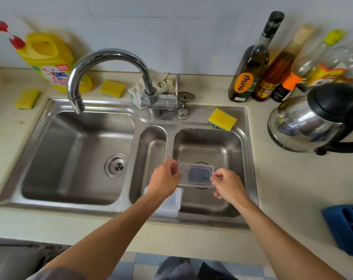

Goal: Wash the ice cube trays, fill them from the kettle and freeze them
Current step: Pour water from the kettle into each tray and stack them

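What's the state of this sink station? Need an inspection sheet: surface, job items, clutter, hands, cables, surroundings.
Surface: beige countertop around a steel sink; tap spout over the left basin, no water seen.
Job's things: clear plastic piece held above the right basin; pale tray at the sink's front, partly under the left forearm; blue ice cube tray at the counter's right edge; kettle right of the sink.
Clutter: yellow sponges, detergent bottle, rag behind the tap, row of bottles.
Hands: left hand and right hand each pinch one end of the piece.
Cables: nothing seen.
Surroundings: white wall.
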`<state>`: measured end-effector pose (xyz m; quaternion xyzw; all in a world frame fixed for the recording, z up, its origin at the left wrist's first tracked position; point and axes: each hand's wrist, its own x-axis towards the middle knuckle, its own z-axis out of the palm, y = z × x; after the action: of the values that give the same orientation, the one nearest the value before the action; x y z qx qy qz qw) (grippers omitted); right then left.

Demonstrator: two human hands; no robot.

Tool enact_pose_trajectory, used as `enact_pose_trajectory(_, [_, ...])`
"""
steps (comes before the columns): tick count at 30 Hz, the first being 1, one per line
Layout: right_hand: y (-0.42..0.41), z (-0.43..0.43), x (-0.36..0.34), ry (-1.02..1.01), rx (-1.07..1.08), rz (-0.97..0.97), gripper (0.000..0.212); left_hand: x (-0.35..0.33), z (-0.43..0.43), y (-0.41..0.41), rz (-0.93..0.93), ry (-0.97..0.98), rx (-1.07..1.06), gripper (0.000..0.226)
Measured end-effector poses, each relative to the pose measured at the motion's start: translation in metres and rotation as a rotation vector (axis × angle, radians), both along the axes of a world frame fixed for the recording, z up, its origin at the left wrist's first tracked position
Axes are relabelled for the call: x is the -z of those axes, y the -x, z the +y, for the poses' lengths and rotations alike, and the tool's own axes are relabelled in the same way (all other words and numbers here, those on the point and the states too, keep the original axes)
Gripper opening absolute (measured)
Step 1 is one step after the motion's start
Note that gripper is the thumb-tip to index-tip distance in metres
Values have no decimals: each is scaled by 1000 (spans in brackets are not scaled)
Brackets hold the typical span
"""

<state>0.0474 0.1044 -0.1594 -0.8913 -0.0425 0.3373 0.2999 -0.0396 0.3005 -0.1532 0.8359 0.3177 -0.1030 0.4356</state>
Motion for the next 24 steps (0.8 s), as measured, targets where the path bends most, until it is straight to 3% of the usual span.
enact_pose_trajectory(5, [-30,-15,41,88,21,64,13,33,-23,-65,172,-83,190,20])
enact_pose_trajectory(8, [-37,-15,67,103,-3,74,5,54,-30,-89,291,-68,214,19])
enact_pose_trajectory(11, [-40,-13,90,57,4,69,26,76,-34,-99,396,12,211,12])
enact_pose_trajectory(13, [-43,-11,103,29,-3,93,34,90,-33,-102,424,26,196,14])
enact_pose_trajectory(17, [-45,-5,120,45,-2,138,25,107,-32,-101,469,14,200,26])
enact_pose_trajectory(24, [-43,-3,137,89,20,85,19,122,-26,-104,445,-37,201,21])
